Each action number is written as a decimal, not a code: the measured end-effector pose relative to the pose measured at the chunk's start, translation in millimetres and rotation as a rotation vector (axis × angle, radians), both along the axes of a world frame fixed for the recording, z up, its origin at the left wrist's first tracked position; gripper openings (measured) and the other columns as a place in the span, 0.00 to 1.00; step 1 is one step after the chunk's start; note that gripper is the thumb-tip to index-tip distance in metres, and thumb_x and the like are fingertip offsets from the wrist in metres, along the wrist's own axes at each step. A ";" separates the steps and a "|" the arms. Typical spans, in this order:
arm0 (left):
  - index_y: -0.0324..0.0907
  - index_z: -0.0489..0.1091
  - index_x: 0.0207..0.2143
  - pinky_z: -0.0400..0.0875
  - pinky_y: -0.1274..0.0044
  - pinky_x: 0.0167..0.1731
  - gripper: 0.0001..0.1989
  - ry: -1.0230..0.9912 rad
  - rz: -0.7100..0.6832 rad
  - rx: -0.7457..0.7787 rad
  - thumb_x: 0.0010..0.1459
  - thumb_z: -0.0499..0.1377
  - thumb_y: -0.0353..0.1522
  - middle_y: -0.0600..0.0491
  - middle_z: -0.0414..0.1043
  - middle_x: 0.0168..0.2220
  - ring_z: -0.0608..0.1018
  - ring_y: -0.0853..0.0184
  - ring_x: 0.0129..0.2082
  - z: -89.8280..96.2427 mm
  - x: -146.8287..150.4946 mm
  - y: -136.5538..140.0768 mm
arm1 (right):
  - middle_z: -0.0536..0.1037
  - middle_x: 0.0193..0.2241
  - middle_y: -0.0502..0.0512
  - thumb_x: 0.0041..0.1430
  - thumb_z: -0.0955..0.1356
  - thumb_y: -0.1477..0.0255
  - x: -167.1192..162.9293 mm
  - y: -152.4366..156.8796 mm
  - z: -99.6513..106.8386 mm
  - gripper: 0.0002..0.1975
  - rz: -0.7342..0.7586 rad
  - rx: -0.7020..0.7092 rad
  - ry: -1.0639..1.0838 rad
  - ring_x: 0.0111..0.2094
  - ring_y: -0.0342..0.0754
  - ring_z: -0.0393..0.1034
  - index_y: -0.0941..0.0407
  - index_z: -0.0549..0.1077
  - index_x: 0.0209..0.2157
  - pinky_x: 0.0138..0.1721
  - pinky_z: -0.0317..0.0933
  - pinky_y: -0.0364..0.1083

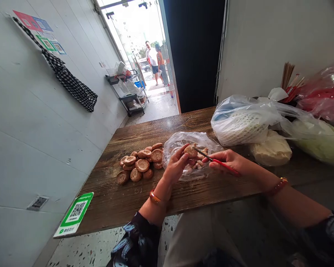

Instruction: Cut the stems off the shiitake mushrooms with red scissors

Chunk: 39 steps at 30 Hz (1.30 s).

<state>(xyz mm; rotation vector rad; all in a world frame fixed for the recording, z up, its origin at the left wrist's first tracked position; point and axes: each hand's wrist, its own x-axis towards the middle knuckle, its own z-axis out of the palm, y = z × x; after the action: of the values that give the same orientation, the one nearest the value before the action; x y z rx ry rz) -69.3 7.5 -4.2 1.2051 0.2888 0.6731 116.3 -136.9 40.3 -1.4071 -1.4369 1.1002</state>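
My left hand [177,163] is closed around a brown mushroom [190,151], holding it above an open clear plastic bag [172,142]. In my right hand [225,161] is a pair of red-handled scissors [224,166], whose dark blades reach to the mushroom's stem side. Several mushroom pieces [196,165] lie inside the bag beneath my hands. Left of the bag sits a heap of brown mushroom caps [142,165], many turned with their undersides up and their stems gone.
On the right of the wooden table [114,204] stand a bag with a net-wrapped item [242,124], a pale wrapped block [271,148] and bagged greens [320,141]. A QR-code card [74,214] lies at the left edge. Beyond are a cart [128,91] and two people [156,63] outside the doorway.
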 end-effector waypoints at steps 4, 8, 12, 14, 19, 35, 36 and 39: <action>0.40 0.68 0.56 0.74 0.71 0.41 0.25 -0.050 0.053 -0.045 0.56 0.64 0.34 0.46 0.77 0.48 0.81 0.59 0.42 3.3 -0.3 1.3 | 0.76 0.26 0.52 0.56 0.67 0.49 4.7 0.9 -7.3 0.31 -0.119 0.088 -0.202 0.27 0.45 0.66 0.60 0.79 0.49 0.28 0.57 0.43; 0.41 0.68 0.54 0.74 0.70 0.42 0.24 -0.059 0.108 -0.054 0.55 0.62 0.32 0.47 0.76 0.47 0.81 0.60 0.40 4.4 -0.6 4.1 | 0.81 0.32 0.56 0.60 0.66 0.53 8.9 -0.8 -13.6 0.25 -0.284 0.049 -0.823 0.33 0.51 0.73 0.54 0.78 0.51 0.32 0.58 0.46; 0.43 0.69 0.53 0.74 0.69 0.44 0.23 -0.070 0.122 -0.057 0.53 0.63 0.31 0.49 0.75 0.48 0.81 0.61 0.42 1.7 -0.3 5.5 | 0.81 0.38 0.59 0.62 0.66 0.57 8.3 -2.2 -13.2 0.22 -0.319 -0.013 -1.165 0.37 0.54 0.75 0.52 0.77 0.52 0.30 0.56 0.46; 0.43 0.70 0.52 0.73 0.68 0.47 0.23 -0.073 0.122 -0.049 0.53 0.64 0.31 0.49 0.74 0.49 0.80 0.61 0.43 0.6 0.1 5.0 | 0.81 0.38 0.58 0.63 0.65 0.58 5.9 -3.9 -9.8 0.22 -0.338 0.001 -1.206 0.37 0.53 0.76 0.52 0.76 0.54 0.30 0.56 0.45; 0.44 0.71 0.53 0.72 0.66 0.51 0.24 -0.067 0.118 -0.006 0.53 0.65 0.32 0.49 0.74 0.50 0.79 0.62 0.45 -0.2 0.8 2.0 | 0.81 0.39 0.55 0.65 0.65 0.58 -8.9 -8.7 0.7 0.22 -0.319 0.123 -1.227 0.37 0.51 0.75 0.48 0.72 0.58 0.31 0.58 0.45; 0.44 0.71 0.56 0.73 0.67 0.53 0.28 0.052 0.217 0.188 0.52 0.69 0.35 0.47 0.74 0.55 0.77 0.58 0.52 -7.7 2.3 2.3 | 0.81 0.39 0.61 0.64 0.64 0.67 -25.9 3.4 14.5 0.18 -0.219 0.017 -1.331 0.36 0.54 0.77 0.53 0.74 0.54 0.31 0.58 0.46; 0.43 0.71 0.56 0.73 0.67 0.53 0.28 0.056 0.219 0.186 0.52 0.69 0.35 0.46 0.74 0.55 0.77 0.58 0.51 -7.8 2.1 2.1 | 0.81 0.38 0.62 0.65 0.63 0.68 -27.2 4.2 14.3 0.18 -0.217 0.004 -1.330 0.36 0.54 0.77 0.53 0.75 0.53 0.30 0.58 0.46; 0.43 0.70 0.56 0.74 0.67 0.51 0.29 0.074 0.221 0.177 0.52 0.69 0.36 0.46 0.75 0.52 0.79 0.59 0.48 -7.8 1.1 1.7 | 0.82 0.37 0.64 0.66 0.61 0.69 -31.2 6.4 13.8 0.19 -0.217 -0.012 -1.315 0.35 0.54 0.77 0.56 0.75 0.53 0.29 0.56 0.45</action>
<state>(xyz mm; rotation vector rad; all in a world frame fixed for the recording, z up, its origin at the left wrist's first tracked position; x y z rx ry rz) -68.2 9.2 -12.0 1.3813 0.4363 0.8602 85.0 -130.5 54.1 -2.3823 -1.9946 -0.1114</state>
